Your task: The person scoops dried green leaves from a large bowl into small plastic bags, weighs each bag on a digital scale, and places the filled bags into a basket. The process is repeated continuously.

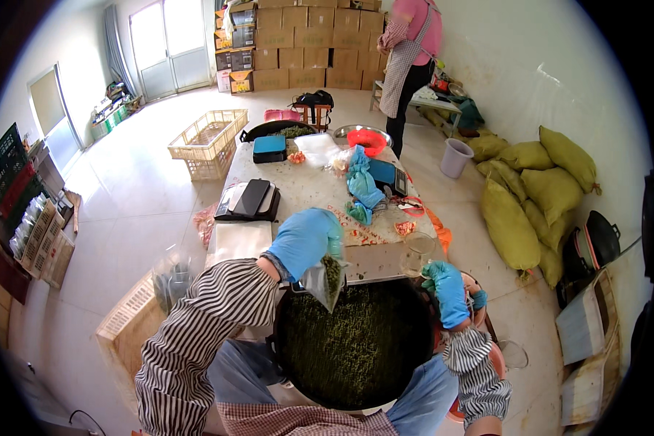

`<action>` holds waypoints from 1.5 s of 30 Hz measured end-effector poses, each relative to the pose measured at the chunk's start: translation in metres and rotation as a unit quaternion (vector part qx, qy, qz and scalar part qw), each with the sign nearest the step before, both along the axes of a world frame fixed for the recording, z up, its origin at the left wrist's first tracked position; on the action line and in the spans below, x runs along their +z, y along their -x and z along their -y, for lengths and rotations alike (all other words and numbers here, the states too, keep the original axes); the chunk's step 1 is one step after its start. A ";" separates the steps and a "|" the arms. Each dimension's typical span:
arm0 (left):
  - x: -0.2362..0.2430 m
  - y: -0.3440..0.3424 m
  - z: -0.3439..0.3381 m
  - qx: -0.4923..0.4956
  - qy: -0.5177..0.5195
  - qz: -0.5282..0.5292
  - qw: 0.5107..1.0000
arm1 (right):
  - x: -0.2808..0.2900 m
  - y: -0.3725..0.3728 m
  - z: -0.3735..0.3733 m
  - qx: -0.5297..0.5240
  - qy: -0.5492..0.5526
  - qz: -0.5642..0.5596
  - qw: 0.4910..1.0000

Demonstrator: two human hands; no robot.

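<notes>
My left hand (307, 243), in a blue glove, is closed on a clear plastic bag (325, 285) partly filled with green dried material, held over the near left rim of the table (376, 267). Below it a wide black pan (352, 349) full of similar loose green material sits between my knees. My right hand (447, 291), also gloved blue, has curled fingers at a clear glass cup (418, 253) by the table's near right corner; whether it grips the cup is unclear. A pink container (472, 283) is partly hidden behind that hand.
Scales (247, 200), crumpled blue gloves (363, 185) and a red bowl (367, 138) lie on the table. Crates (200, 131) stand left, yellow sacks (509, 225) and a bucket (454, 160) right. A person in pink (414, 29) stands beyond the table, near stacked boxes (305, 36).
</notes>
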State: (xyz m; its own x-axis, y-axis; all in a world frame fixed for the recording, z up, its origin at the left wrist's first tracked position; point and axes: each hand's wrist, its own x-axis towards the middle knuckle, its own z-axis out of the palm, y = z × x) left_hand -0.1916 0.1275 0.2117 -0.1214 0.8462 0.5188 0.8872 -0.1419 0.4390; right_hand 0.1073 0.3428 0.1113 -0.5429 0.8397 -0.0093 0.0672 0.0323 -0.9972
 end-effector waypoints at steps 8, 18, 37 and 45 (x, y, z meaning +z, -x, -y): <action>-0.095 -0.075 0.049 -0.038 0.128 0.084 0.987 | 0.050 -0.045 0.080 0.095 -0.037 0.085 0.991; -0.106 -0.160 0.092 0.065 0.154 0.149 0.975 | 0.076 -0.057 0.130 0.184 -0.416 0.198 0.868; -0.088 -0.158 0.097 0.085 0.168 0.210 0.959 | 0.100 -0.047 0.137 0.213 -0.537 0.187 0.795; -0.080 -0.108 0.065 0.042 0.041 0.380 0.923 | 0.051 -0.043 0.080 0.113 0.039 0.075 0.990</action>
